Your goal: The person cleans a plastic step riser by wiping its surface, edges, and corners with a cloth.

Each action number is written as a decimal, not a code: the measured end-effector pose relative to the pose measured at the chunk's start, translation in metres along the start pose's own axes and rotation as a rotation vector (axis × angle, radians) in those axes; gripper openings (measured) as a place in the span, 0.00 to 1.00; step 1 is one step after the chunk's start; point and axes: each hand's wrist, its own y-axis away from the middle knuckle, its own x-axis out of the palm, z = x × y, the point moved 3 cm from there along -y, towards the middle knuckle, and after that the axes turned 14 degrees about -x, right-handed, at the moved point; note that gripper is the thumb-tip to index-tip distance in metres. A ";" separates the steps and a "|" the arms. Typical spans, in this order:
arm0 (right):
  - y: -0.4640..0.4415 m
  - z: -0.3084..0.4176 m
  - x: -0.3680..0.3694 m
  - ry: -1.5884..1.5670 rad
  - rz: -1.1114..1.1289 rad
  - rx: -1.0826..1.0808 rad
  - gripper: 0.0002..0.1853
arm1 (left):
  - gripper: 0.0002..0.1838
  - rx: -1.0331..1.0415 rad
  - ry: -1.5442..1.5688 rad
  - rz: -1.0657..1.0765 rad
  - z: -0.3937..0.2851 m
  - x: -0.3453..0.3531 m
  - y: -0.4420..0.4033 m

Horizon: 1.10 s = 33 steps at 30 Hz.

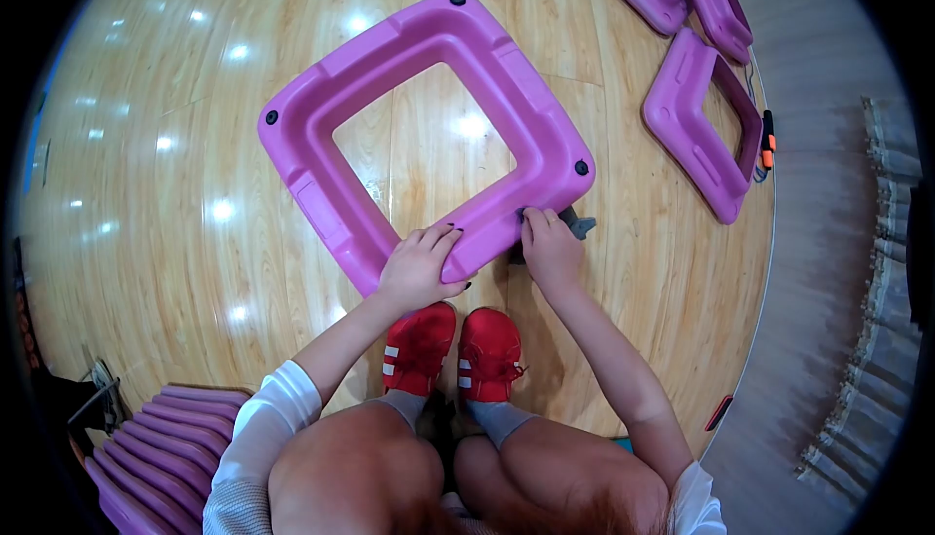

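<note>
A square purple plastic riser frame (351, 63) with a wide central opening is tilted in front of my red shoes, and black round feet show at three of its corners. My left hand (421, 267) grips its near corner, fingers over the rim and thumb at the outer edge. At the near right side, my right hand (550, 248) is closed, pressed to the frame's edge. A grey cloth (581, 225) sticks out beside that hand, bunched under its fingers; most of it is hidden behind the hand and the frame.
More purple risers (706, 126) lie on the wood floor (195, 262) at the upper right. A stack of purple risers (166, 457) stands at the lower left. An orange and black object (768, 146) rests near the right wall. A fringed curtain (857, 379) hangs at the far right.
</note>
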 end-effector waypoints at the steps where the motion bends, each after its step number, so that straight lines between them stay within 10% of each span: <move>1: 0.004 -0.001 0.000 0.022 0.004 0.007 0.07 | 0.41 0.000 0.001 -0.001 0.000 0.000 0.000; 33: -0.009 0.006 -0.005 0.071 -0.001 -0.011 0.08 | 0.40 0.008 -0.016 0.010 0.001 0.001 -0.001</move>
